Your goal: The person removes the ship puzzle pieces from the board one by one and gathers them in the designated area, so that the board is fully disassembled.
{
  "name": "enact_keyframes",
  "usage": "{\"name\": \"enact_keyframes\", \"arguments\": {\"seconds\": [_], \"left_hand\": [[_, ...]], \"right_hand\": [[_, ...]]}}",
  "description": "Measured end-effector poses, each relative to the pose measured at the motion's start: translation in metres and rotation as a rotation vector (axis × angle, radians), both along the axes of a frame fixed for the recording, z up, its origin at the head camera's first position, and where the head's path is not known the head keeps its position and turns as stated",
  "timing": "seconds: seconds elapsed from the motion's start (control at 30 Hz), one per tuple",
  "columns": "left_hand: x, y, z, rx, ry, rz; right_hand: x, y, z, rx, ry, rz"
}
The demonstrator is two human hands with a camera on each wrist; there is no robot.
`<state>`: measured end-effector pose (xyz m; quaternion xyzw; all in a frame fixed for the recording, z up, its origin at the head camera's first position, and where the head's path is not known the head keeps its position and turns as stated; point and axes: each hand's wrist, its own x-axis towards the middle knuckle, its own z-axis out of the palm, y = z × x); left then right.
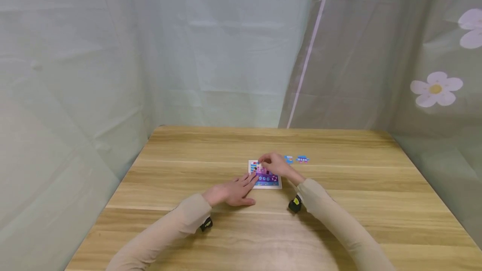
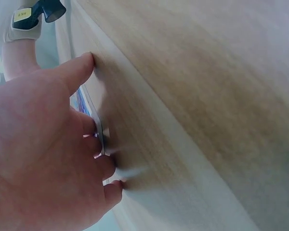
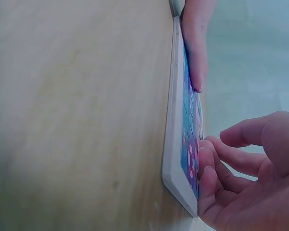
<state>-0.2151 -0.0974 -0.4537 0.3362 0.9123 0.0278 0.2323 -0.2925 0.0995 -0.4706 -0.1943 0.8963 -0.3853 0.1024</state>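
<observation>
A small jigsaw puzzle (image 1: 268,180) with a purple ship picture lies on the table in a white-rimmed tray (image 3: 171,149). My left hand (image 1: 238,190) rests on its left side, fingers stretched over the picture and thumb out on the wood. Over the upper right part bends my right hand (image 1: 276,164). In the right wrist view, its curled fingertips (image 3: 208,174) touch the puzzle's surface while the thumb stands apart from them. Nothing shows between thumb and fingers. The right hand covers part of the picture's upper right.
Two loose puzzle pieces, a blue-and-white one (image 1: 288,159) and a blue-and-purple one (image 1: 302,159), lie beyond the right hand. The wooden table (image 1: 211,145) has pale curtains (image 1: 233,53) behind it and at its sides. Each wrist wears a small black camera (image 1: 295,204).
</observation>
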Motion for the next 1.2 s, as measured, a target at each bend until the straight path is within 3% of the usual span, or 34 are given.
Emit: {"name": "enact_keyframes", "arguments": {"seconds": [0.6, 0.93, 1.2], "left_hand": [[0.0012, 0.0008, 0.0023, 0.005, -0.011, 0.014], [0.0010, 0.0010, 0.0020, 0.007, -0.012, 0.018], [0.0015, 0.0023, 0.0018, -0.010, -0.003, 0.016]], "right_hand": [[-0.0015, -0.0064, 0.0005, 0.014, -0.015, -0.038], [-0.0022, -0.0089, -0.0013, -0.016, -0.023, -0.055], [-0.0022, -0.0089, -0.0031, -0.098, -0.092, -0.102]]}}
